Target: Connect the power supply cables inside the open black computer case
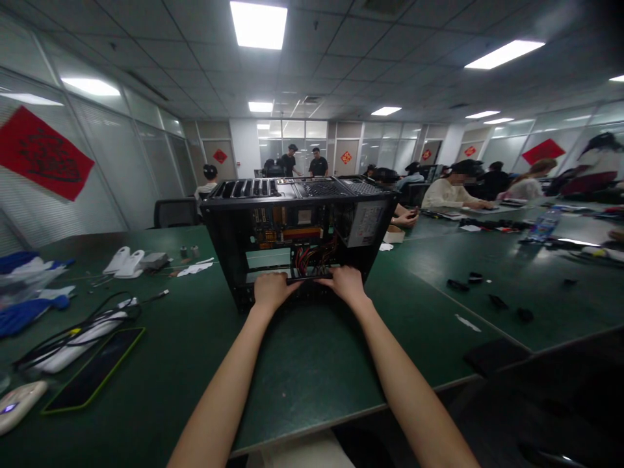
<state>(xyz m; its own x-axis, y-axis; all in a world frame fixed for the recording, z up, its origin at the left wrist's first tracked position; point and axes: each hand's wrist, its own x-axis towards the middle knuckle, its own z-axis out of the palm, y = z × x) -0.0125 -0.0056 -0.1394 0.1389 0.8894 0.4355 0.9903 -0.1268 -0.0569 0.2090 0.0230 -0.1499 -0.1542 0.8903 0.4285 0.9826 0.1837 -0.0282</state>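
A black open computer case (pixel 297 195) stands on the green table (pixel 302 370), its open side facing me, with a motherboard, red cables and a power supply inside. My left hand (pixel 271 290) and my right hand (pixel 347 284) both rest on the case's lower front edge, fingers curled over it and reaching inside. The fingertips are hidden behind the edge. Both forearms stretch straight out from me across the table.
At the left lie a phone with a green rim (pixel 92 377), white cables (pixel 82 331), blue cloths (pixel 29 305) and white parts (pixel 124 262). Small black pieces (pixel 487 296) are scattered at the right. Several people sit and stand at tables behind.
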